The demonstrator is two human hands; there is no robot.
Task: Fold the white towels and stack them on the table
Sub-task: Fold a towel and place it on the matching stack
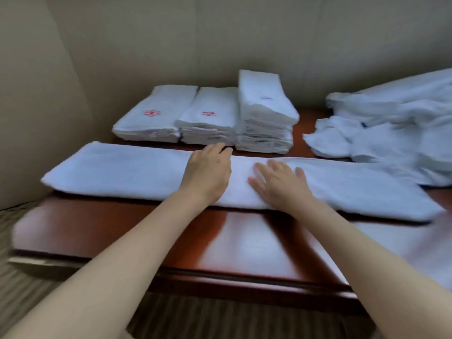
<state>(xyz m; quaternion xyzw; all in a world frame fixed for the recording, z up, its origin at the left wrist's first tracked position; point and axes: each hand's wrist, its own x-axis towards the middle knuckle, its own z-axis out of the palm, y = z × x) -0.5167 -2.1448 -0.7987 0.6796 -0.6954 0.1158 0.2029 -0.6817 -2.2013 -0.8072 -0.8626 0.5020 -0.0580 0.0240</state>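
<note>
**Partway done: three stacks up, one towel mid-fold, a heap yet to go**

Already standing behind the long towel (137,170), toward the wall: three stacks of folded towels, touching side by side. Left stack (151,116) and middle stack (210,118) low, each showing a red mark on top; right stack (265,113) clearly tallest, with a small blue mark on top. So a good share of the folding judged finished.

Lying across the tabletop (151,231) in front of those stacks: the long towel, folded lengthwise into a narrow strip, not yet brought down to the size of the stacked ones. Judged to need its ends folded in, then a lift onto one of the stacks.

Resting flat on the middle of the long towel: left hand (208,172) with fingers straight and reaching its far edge, right hand (278,182) just beside it with fingers spread. Both hands released, palms down, pressing or smoothing the cloth, gripping nothing.

Piled to the right of the long towel and reaching past the frame edge: a loose heap of unfolded towels (391,128), crumpled, overlapping the strip's right end. Count impossible to tell, yet evidently several pieces left. More white cloth (415,245) near the right front of the strip, blurred.
</note>
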